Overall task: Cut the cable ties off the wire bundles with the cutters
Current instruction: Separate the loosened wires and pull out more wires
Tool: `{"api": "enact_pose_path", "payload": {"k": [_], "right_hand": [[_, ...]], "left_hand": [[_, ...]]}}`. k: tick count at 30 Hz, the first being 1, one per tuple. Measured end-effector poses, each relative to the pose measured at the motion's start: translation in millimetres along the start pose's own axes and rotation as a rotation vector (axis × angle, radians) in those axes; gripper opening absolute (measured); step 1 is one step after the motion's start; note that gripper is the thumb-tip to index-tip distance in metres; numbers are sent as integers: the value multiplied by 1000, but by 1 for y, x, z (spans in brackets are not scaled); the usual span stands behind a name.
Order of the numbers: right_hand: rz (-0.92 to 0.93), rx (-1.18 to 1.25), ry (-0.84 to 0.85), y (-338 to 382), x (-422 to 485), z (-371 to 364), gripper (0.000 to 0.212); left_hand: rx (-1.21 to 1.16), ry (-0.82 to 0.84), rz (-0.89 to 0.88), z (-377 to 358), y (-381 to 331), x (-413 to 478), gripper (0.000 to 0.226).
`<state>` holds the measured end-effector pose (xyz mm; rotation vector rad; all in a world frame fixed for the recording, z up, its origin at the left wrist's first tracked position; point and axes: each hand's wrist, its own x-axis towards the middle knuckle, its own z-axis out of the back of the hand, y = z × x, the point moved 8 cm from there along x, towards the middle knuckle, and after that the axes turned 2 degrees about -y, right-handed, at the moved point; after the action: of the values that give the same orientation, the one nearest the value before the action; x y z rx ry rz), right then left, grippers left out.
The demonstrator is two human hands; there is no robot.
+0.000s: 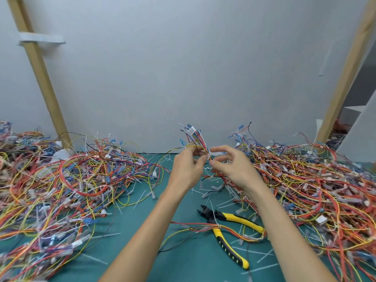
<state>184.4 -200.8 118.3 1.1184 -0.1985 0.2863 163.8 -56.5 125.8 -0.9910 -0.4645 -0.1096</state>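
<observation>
The wire bundle (200, 143) is held in the air beyond the cutters (218, 234), on the wall side. Its connector ends fan upward and its tail trails down toward the mat (183, 259).

Both hands are on it. The left hand (186, 167) has its fingers curled round the strands, pinching them together. The right hand (232, 165), just beside it, nips the same spot between thumb and forefinger, with the other fingers arched loosely above. The fingertips nearly meet, and both forearms reach up from the near edge, passing either side of the cutters.

This looks like a search for the tie, or the sorting of strands. Whether a tie is on the bundle at the pinch is too small to tell.

To do the step well, the left hand should probably hold the bundle alone, with the tie turned outward. The right hand would then be free to drop to the cutters. The blades should bite only the plastic strap, with their tips kept off the insulation.

The cutters lie untouched on the mat, handles spread, with a few stray wires draped across them. Cut ties (215, 188) litter the mat beyond them. A heap of wires (71, 184) spreads to their left, and another heap (315, 190) to their right.
</observation>
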Motion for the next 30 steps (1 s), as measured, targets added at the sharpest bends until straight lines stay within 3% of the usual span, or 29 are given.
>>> {"api": "enact_pose_path", "payload": {"k": [3,6,14,19,27,30], "right_hand": [[-1,-49,-32,1,-1,3,40],[39,-43,8,4,-4,-4,27],[0,146,-36,2,-4,7,17],[-1,149,-22,8,-5,-6,17],[55,-35,-173,13,-4,-3,12],[-23,59,-237,-1,-7,2,9]], "left_hand": [[-4,-35,-20,4,0,2,14],[53,12,-89,1,-6,0,19],[335,404,-241,10,-8,0,38],[306,554,-194,33,2,0,37],[498,632,-105,30,1,-8,56],[378,483,-148,9,-14,-8,51]]}}
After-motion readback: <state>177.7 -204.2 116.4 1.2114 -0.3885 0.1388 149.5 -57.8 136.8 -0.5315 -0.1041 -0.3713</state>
